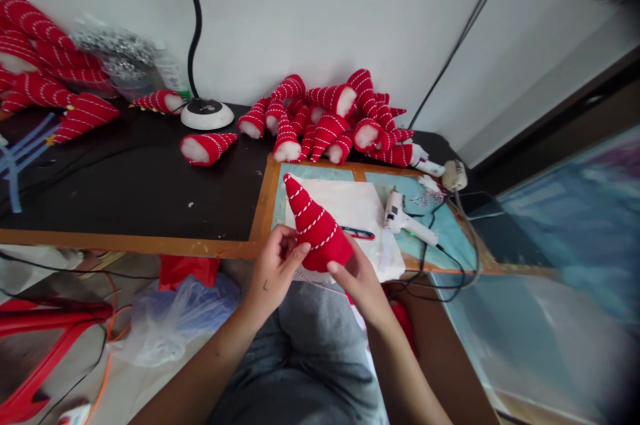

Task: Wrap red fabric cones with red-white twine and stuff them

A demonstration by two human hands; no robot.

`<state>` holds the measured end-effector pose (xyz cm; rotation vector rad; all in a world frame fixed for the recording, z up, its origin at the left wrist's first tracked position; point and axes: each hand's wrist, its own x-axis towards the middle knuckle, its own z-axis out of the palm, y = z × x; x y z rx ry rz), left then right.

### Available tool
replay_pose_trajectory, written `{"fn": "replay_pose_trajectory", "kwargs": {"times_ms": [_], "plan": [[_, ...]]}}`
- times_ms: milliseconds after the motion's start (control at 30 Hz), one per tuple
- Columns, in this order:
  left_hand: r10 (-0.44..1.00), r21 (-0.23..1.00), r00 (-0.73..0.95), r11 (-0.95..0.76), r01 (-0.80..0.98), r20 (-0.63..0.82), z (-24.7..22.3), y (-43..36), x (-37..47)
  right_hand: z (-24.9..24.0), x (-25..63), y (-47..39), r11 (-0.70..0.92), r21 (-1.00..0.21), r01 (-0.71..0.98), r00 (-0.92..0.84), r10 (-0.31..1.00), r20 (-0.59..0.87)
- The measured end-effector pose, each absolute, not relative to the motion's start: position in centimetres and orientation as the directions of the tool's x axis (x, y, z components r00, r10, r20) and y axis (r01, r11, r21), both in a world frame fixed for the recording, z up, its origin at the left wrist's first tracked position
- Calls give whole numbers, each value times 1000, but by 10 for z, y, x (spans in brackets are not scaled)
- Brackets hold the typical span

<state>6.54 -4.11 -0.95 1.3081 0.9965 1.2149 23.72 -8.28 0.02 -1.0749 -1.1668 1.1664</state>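
Between my two hands, above my lap at the table's front edge, is a red felt cone hat [318,228] with red-and-white twisted cord wound around it, its tip pointing up and to the left. My left hand [280,265] grips its lower left side with thumb and fingers. On the lower right side my right hand [357,278] holds it, thumb in front. A loose length of the cord [320,284] hangs under the hat's base. Just beyond lie a white sheet [345,195], a pen-like blue and red tool [357,233] and a white glue gun [407,220].
A heap of stuffed red cones [325,115] lies against the wall, with a single cone [207,148] left of it. A desk lamp [207,114] stands behind. Cables [457,288] hang at the table's right edge. Plastic bags [170,318] lie on the floor at left.
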Motion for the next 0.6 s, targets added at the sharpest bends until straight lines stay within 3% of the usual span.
{"fn": "replay_pose_trajectory", "kwargs": {"times_ms": [67,133,233,367,500,600], "plan": [[975,991,184,-113,-69,124,-6,-43,66,-3,233,-80,89,-988,-129,133,989,72],[966,989,225,-108,-98,128,-4,-44,67,-8,229,-77,40,-958,-283,168,986,-8],[956,984,256,-111,-141,145,-3,-45,65,-9,227,-74,-96,-837,-539,62,986,-154],[955,982,252,-125,-143,158,-6,-44,62,-3,229,-74,-184,-664,-725,14,960,-281],[962,982,246,-81,-172,122,-13,-42,62,-1,233,-73,-252,-539,-804,-88,946,-311],[953,973,290,-22,-230,91,-14,-40,65,-2,232,-73,-325,-543,-774,-218,942,-254]]}}
